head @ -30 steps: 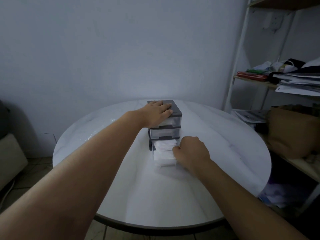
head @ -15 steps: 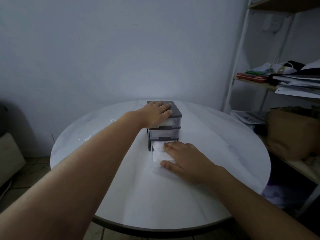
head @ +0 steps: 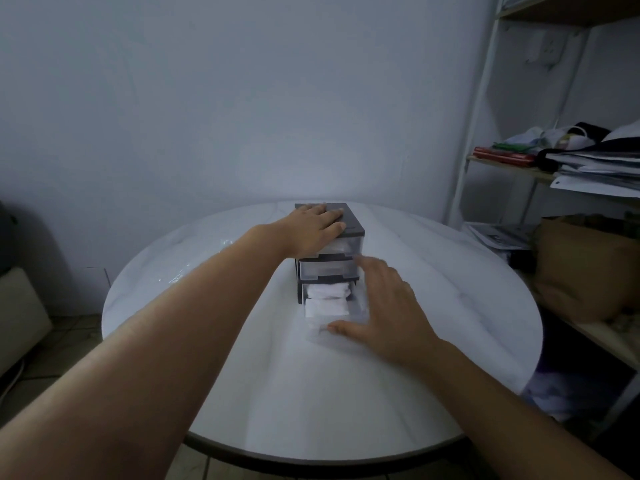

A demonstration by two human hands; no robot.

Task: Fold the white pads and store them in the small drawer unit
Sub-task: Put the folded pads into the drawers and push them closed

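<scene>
The white pads (head: 325, 302) lie folded in the bottom drawer (head: 316, 336) of the small drawer unit (head: 351, 226). There are at least two of them, one behind the other. This clear drawer is pulled out toward the near side, while the two drawers above it are pushed in.

The right hand (head: 388, 306) is spread wide at the right side of the open drawer and holds nothing. Its thumb lies across the drawer's near front, and its fingers stretch straight toward the unit. The hand is blurred, so I cannot tell whether the fingers touch the drawer wall.

The left hand (head: 317, 228) rests flat on the unit's dark top, fingers straight, pressing down.

The unit stands toward the far side of a round white table (head: 450, 289). To the right of the table is a shelf (head: 483, 133) with stacked papers (head: 595, 168) and a brown bag (head: 581, 268) lower down.
</scene>
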